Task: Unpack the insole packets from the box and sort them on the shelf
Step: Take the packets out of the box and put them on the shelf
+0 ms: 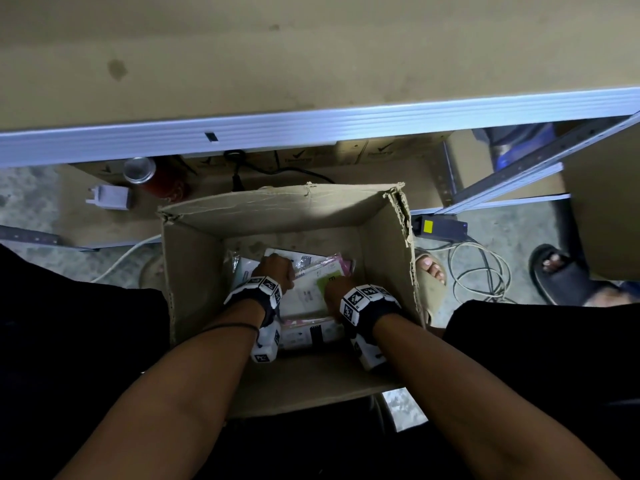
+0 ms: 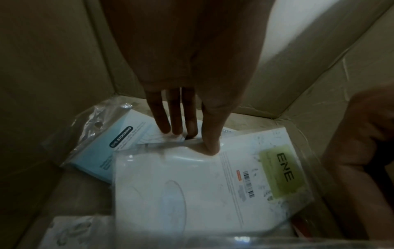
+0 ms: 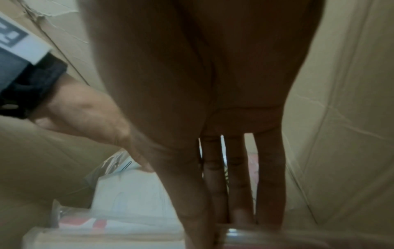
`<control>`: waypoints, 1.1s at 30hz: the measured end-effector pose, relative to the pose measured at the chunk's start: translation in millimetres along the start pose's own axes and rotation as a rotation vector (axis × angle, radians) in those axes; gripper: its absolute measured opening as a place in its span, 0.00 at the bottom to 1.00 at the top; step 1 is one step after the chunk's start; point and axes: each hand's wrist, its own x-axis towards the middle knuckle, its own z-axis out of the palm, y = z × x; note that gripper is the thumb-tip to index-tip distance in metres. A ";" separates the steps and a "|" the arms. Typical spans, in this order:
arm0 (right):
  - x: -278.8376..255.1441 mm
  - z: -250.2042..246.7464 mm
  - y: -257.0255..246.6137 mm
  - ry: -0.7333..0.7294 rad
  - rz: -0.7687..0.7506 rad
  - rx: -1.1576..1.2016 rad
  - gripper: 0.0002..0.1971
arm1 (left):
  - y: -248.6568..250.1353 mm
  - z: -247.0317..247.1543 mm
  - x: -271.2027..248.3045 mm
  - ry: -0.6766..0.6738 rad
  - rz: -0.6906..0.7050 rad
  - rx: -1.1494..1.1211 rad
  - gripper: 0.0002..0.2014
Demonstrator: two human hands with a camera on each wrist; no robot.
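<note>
Four clear-wrapped packets at least lay in one open brown cardboard box; my left hand pressed straight-fingered on the white green-labelled packet, my right hand likewise.

**Dim Scene, One Bright Patch, Soft Wrist Views**

The head view is dim, and its lower half sinks to near black. A pale patch of light lies on the far inner wall of the box. The front edge of the shelf gleams bluish white and bows with lens distortion. In the left wrist view the left hand is a dark shape against a lit wall at upper right. The white packet glows softly, with glare along the bottom edge. The right wrist view is blurred throughout, with the right hand out of focus.
</note>
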 end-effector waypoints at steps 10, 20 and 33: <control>-9.9 -9.4 -2.1 0.037 -0.053 0.027 0.28 | -7.4 -2.5 -3.6 -0.026 -0.030 -0.009 0.11; -50.8 -39.9 -23.7 0.295 -0.096 -0.026 0.17 | 7.9 -38.3 -34.4 -0.002 0.048 -0.007 0.10; -145.1 -85.1 -41.2 0.631 -0.145 -0.190 0.15 | 34.9 -125.5 -126.3 0.315 0.250 0.037 0.07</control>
